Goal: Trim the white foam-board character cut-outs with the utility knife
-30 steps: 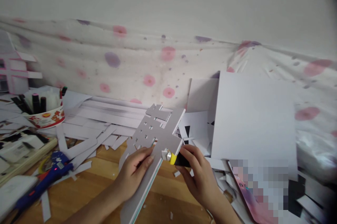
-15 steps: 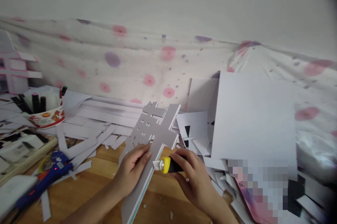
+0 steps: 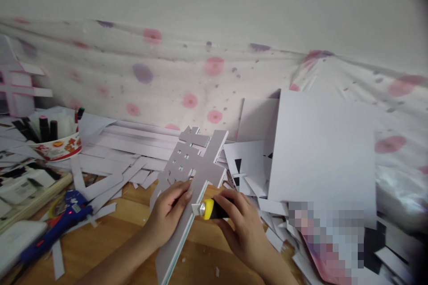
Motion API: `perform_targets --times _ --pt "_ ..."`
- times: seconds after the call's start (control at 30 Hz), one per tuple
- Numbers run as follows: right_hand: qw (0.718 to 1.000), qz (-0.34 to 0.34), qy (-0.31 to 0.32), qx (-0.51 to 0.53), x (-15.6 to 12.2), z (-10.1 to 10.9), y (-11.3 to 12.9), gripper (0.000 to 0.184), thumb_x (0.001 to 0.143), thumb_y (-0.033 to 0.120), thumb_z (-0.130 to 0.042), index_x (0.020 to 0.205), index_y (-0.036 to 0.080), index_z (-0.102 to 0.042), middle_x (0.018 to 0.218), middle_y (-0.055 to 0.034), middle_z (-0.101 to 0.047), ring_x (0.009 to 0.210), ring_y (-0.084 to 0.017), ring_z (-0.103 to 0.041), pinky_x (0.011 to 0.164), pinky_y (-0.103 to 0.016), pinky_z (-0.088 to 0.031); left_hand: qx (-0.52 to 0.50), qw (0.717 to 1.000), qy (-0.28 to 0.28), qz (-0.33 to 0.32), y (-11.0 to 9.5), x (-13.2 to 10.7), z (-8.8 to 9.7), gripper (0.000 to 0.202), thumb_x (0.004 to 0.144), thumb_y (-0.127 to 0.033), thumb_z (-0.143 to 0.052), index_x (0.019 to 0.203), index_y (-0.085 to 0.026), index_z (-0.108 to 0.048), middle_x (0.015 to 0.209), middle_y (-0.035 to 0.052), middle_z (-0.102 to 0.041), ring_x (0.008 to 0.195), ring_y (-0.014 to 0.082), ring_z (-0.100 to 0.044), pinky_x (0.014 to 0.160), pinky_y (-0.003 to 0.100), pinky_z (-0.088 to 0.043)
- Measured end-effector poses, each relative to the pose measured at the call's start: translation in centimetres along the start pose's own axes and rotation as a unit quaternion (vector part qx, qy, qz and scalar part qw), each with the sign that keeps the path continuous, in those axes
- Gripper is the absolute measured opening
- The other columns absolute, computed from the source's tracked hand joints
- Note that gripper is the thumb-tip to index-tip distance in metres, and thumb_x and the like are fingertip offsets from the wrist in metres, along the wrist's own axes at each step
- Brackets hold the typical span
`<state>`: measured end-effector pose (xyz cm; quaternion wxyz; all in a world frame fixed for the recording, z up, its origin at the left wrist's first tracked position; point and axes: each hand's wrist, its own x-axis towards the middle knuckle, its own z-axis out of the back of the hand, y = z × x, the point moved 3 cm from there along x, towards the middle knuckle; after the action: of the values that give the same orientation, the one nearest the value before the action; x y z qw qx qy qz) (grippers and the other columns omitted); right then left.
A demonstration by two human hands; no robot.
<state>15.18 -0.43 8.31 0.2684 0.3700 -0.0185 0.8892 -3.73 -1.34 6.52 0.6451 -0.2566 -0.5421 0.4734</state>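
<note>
My left hand point(image 3: 174, 208) is closed on a grey-white foam board cutout point(image 3: 203, 167), thumb on its upper face. The cutout is tilted, with small square holes, stepped arms and a teal line along its long right edge. In my right hand point(image 3: 242, 220) is a yellow and black utility knife point(image 3: 216, 209), gripped by its handle. Its short blade points left and touches the cutout's right edge, just beside my left thumb. The fingertips of my left hand under the board are hidden.
A blue glue gun point(image 3: 55, 227) lies at left, below a paper tub point(image 3: 63, 146) of markers. Paper strips point(image 3: 123, 178) cover the back of the wooden table point(image 3: 133, 222). A large white board point(image 3: 323, 151) leans at right; scraps lie around it.
The knife has shifted slightly left, its blade now reaching a little further over the board's edge. The cutout and my left hand have barely moved.
</note>
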Motion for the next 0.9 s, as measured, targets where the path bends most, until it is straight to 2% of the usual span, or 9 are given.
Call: perform_targets --times 0.3,0.4,0.53,0.63,0.73,0.9 --pt "0.998 -0.042 -0.047 -0.021 -0.3 0.0 -1.1 0.034 0.086 0.020 -0.048 0.120 0.020 -0.044 0.106 -0.0116 -0.052 0.093 -0.023 -0.055 0.073 -0.039 -0.050 0.016 1.000 0.003 -0.014 0.3 -0.1 -0.1 0.031 0.087 -0.028 -0.045 0.114 -0.025 -0.061 0.110 0.0044 -0.065 0.103 0.0178 -0.058 0.084 0.026 -0.048" --pt "0.998 -0.040 -0.048 -0.021 -0.4 0.2 -1.6 0.037 0.087 0.021 -0.048 0.123 0.020 -0.041 0.106 -0.0120 -0.051 0.094 -0.023 -0.054 0.074 -0.039 -0.049 0.012 1.000 -0.016 -0.017 0.3 0.0 0.1 0.030 0.086 -0.030 -0.046 0.111 -0.024 -0.063 0.110 0.0047 -0.066 0.099 0.0173 -0.061 0.083 0.026 -0.049" --pt "0.999 -0.030 -0.027 0.008 -0.5 0.3 -1.8 0.037 0.087 0.019 -0.048 0.123 0.019 -0.041 0.108 -0.0124 -0.049 0.098 -0.024 -0.051 0.077 -0.039 -0.048 -0.002 0.998 -0.064 -0.004 0.3 0.5 0.8 0.030 0.084 -0.034 -0.049 0.106 -0.022 -0.065 0.108 0.0059 -0.067 0.102 0.0198 -0.060 0.086 0.031 -0.049" --pt "0.999 -0.027 -0.017 0.032 -0.5 0.1 -1.5 0.037 0.087 0.017 -0.047 0.123 0.019 -0.040 0.109 -0.0125 -0.047 0.097 -0.023 -0.050 0.077 -0.039 -0.047 -0.025 0.996 -0.081 0.012 0.1 0.9 1.5 0.030 0.084 -0.035 -0.049 0.107 -0.022 -0.065 0.110 0.0048 -0.066 0.105 0.0193 -0.058 0.090 0.030 -0.047" --pt "0.999 -0.015 -0.001 0.046 -0.6 -0.5 -0.4 0.037 0.086 0.016 -0.047 0.122 0.019 -0.040 0.108 -0.0121 -0.047 0.095 -0.023 -0.049 0.076 -0.040 -0.046 -0.053 0.993 -0.095 0.034 -0.1 1.2 1.8 0.031 0.083 -0.037 -0.050 0.105 -0.022 -0.066 0.109 0.0044 -0.067 0.104 0.0186 -0.059 0.090 0.028 -0.046" --pt "0.993 0.025 0.084 0.074 -0.7 -1.9 2.3 0.038 0.085 0.014 -0.047 0.122 0.018 -0.041 0.109 -0.0118 -0.047 0.096 -0.023 -0.047 0.079 -0.042 -0.043 -0.084 0.987 -0.121 0.063 -0.4 1.3 1.8 0.037 0.081 -0.042 -0.051 0.107 -0.019 -0.064 0.104 0.0057 -0.068 0.103 0.0196 -0.059 0.091 0.030 -0.046"
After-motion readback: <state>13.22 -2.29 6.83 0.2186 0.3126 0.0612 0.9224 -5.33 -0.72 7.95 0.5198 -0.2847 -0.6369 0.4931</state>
